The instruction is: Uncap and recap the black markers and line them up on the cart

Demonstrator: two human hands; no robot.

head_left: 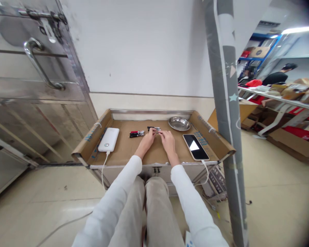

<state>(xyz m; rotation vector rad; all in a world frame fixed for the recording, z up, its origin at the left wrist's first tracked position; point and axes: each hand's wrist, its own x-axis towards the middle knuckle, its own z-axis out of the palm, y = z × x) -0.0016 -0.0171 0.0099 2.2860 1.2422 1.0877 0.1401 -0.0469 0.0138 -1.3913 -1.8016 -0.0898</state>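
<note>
My left hand [148,138] and my right hand [168,140] meet over the middle of the cardboard-covered table top [126,156]. Both sets of fingers are closed on a thin, short pen [157,132] held level between them; the fingers cover most of it. Just beyond the fingertips lie dark pens [150,127], partly hidden by my left hand. To the left of that hand, a red pen [137,132] and black pens [136,136] rest side by side. A round metal dish [179,124] sits behind my right hand.
A white power bank [109,139] with a cable lies on the left, and a phone [195,146], also cabled, on the right. Raised cardboard sides [211,132] edge the table. A wrapped grey pole [228,113] stands at the right. People work at a cluttered bench [280,97] beyond.
</note>
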